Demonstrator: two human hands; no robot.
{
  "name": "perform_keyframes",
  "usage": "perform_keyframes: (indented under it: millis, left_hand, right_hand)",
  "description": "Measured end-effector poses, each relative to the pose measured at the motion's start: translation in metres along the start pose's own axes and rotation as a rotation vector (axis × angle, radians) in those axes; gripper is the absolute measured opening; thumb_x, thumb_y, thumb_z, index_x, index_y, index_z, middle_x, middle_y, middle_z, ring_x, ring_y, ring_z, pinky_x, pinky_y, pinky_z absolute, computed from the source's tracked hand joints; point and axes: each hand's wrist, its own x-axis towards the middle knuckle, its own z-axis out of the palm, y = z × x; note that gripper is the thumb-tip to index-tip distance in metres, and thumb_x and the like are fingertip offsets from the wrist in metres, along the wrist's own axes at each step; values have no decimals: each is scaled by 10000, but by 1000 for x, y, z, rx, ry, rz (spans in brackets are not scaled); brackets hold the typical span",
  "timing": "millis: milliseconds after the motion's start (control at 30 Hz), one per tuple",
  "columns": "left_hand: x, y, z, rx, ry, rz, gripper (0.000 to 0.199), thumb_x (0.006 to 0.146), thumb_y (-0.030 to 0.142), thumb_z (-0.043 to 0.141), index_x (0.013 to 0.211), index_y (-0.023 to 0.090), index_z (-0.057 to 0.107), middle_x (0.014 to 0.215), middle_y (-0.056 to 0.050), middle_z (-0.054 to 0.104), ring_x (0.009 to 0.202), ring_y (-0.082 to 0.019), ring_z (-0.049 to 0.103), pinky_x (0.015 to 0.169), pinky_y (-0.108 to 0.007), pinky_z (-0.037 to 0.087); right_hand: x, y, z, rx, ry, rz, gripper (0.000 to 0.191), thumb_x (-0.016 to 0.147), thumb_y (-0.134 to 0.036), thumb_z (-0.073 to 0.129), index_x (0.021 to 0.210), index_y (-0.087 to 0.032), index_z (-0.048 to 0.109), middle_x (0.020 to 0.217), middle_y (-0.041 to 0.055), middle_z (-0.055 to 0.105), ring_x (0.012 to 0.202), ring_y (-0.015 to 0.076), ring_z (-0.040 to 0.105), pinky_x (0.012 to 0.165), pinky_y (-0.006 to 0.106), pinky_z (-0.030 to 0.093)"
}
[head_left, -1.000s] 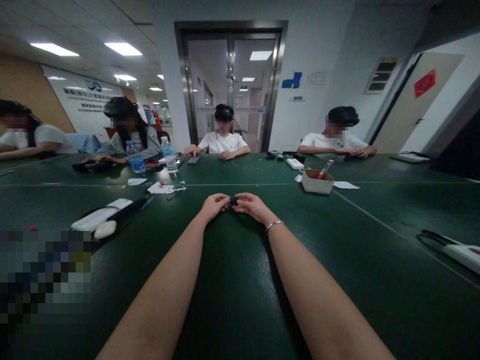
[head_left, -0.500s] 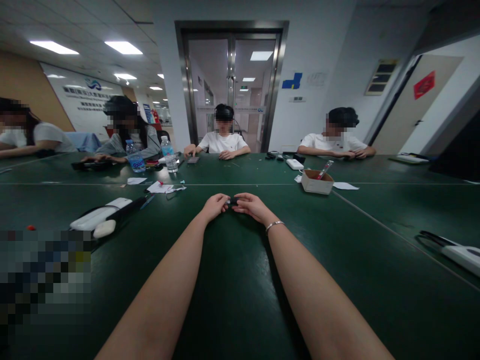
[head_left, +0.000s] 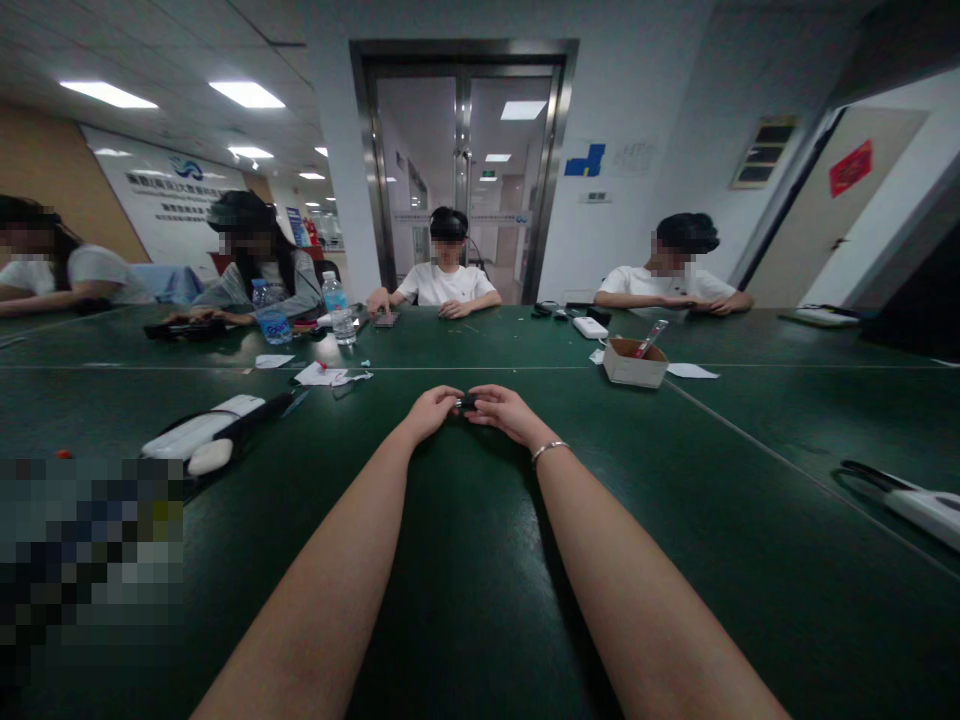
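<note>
Both my arms reach forward over the dark green table (head_left: pixel 465 560). Between my fingertips is a small black object (head_left: pixel 467 402) with a shiny, silvery end toward the left. My right hand (head_left: pixel 504 412) pinches its black part; a silver bracelet (head_left: pixel 550 451) is on that wrist. My left hand (head_left: pixel 433 414) has its fingers closed at the shiny end. The object is too small to identify, and the fingers partly cover it.
An open box (head_left: pixel 634 366) holding a thin item stands right of my hands. Paper scraps (head_left: pixel 322 374) and water bottles (head_left: pixel 271 318) are at left. White devices lie at the left (head_left: pixel 202 428) and right (head_left: pixel 926 508). Several people sit across the table.
The small black object has tilted slightly between my fingers. My hands have otherwise stayed in nearly the same place.
</note>
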Motion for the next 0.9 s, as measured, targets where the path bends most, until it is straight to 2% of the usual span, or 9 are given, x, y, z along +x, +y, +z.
perform_keyframes:
  millis: [100,267,367,467,600,700,833,900]
  left_hand:
    - [0,1,1,-23,14,-4,269,791,283,492,959,117,621,693,-39,606,645,-133,529,626,-238,402]
    - [0,0,0,-17,38,-2,286,782,305,499,973,129,619,749,-43,616,604,-123,503,578,-236,383]
    - [0,-2,-1,-21,17,-17,324,801,356,467,974,130,621,683,-35,594,587,-128,492,553,-238,368]
    - [0,-4,-1,1,16,-3,307,755,312,533,997,144,618,719,-26,594,587,-119,487,551,-232,364]
    - [-1,-2,-1,-24,9,-19,324,802,352,472,996,139,621,673,-21,579,515,-104,444,515,-230,349]
    - [-2,1,-1,-31,-4,-29,305,769,307,532,1016,149,615,669,-10,577,493,-91,433,498,-220,339]
    - [-4,4,-1,-50,-8,-57,309,820,329,458,994,128,616,637,-16,571,461,-87,413,467,-217,325]
    - [-3,5,-1,-32,-14,-57,293,804,298,488,1011,134,614,647,-15,580,472,-87,426,470,-212,332]
  right_hand:
    - [1,1,0,-1,3,2,236,834,58,471,975,-109,560,958,97,612,712,162,672,769,332,566]
    - [2,1,-1,4,-6,1,245,831,63,473,977,-113,559,947,96,612,712,164,673,754,321,571]
    - [2,2,-1,5,-9,0,236,833,58,479,979,-110,558,959,104,609,717,168,674,745,315,574]
    - [1,1,-1,7,-8,-2,236,834,60,478,976,-111,556,959,100,606,719,166,674,735,308,577]
    - [1,1,-1,9,-15,-4,234,832,63,484,969,-112,559,965,99,601,715,163,674,728,299,580]
    - [0,0,-1,11,-10,-1,233,834,62,485,972,-109,560,966,103,601,718,162,674,724,293,580]
    - [0,0,-1,12,-13,1,238,838,65,471,978,-107,558,965,102,604,709,160,673,724,295,580]
    - [1,0,-1,12,-11,1,240,840,65,464,979,-108,556,956,99,608,709,158,673,725,294,580]
